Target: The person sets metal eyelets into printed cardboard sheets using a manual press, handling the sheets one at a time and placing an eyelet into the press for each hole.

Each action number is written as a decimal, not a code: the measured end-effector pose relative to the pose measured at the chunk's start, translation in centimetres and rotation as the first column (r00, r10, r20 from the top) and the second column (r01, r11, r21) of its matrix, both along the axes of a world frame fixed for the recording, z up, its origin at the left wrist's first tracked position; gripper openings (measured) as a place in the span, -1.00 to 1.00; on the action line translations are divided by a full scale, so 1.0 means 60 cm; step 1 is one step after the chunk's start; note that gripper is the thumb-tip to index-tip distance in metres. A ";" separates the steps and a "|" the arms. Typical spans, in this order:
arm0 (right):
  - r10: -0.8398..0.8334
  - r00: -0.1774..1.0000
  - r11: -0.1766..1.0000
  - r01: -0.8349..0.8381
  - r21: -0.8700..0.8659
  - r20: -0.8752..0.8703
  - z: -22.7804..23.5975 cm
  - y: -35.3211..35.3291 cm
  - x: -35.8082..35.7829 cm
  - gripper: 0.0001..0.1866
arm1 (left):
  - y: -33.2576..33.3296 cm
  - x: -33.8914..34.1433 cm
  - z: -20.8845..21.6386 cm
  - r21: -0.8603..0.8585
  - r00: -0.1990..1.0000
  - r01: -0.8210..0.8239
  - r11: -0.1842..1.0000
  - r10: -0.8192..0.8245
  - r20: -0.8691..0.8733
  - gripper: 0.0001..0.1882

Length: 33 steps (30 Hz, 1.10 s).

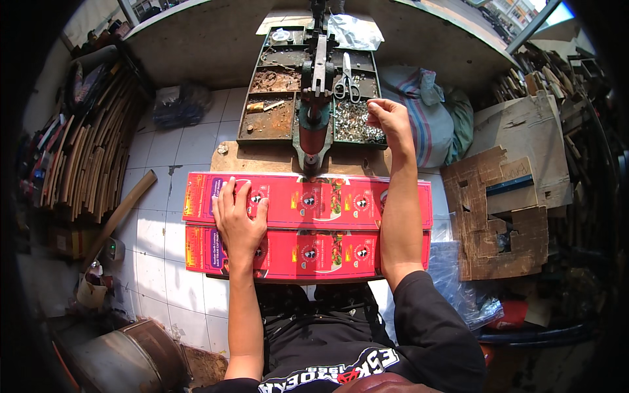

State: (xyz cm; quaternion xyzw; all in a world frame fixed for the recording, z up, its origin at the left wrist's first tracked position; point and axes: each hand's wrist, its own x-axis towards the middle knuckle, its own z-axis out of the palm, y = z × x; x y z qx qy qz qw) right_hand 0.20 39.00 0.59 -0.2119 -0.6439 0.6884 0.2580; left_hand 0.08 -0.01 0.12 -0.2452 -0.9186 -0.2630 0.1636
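Note:
My left hand [240, 217] lies with fingers spread on the left part of a red printed sheet [288, 204]. A second red printed sheet [354, 252] of the same design sits in front of it, nearer to me. My right hand [391, 122] is raised at the right edge of a divided tray [240, 124], thumb and fingers pinched together; whatever is between them is too small to make out. Beside it, a compartment holds many small shiny metal pieces [350, 123]. A dark green hand press [313, 131] stands in the middle, its lower tip close to the far sheet's edge.
Scissors [346, 84] lie in the tray behind the metal pieces. A striped sack [419, 118] stands right of the tray. Cut brown boards [485, 223] lean at the right, near clear plastic [452, 281]. Stacked cardboard [85, 144] fills the left side, with a cardboard tube [124, 213] nearby.

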 end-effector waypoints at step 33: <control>-0.289 0.924 0.698 0.025 0.715 0.250 0.020 -0.020 -0.006 -0.81 | 0.001 -0.001 0.001 -0.001 1.000 -0.003 1.000 0.003 0.000 -0.52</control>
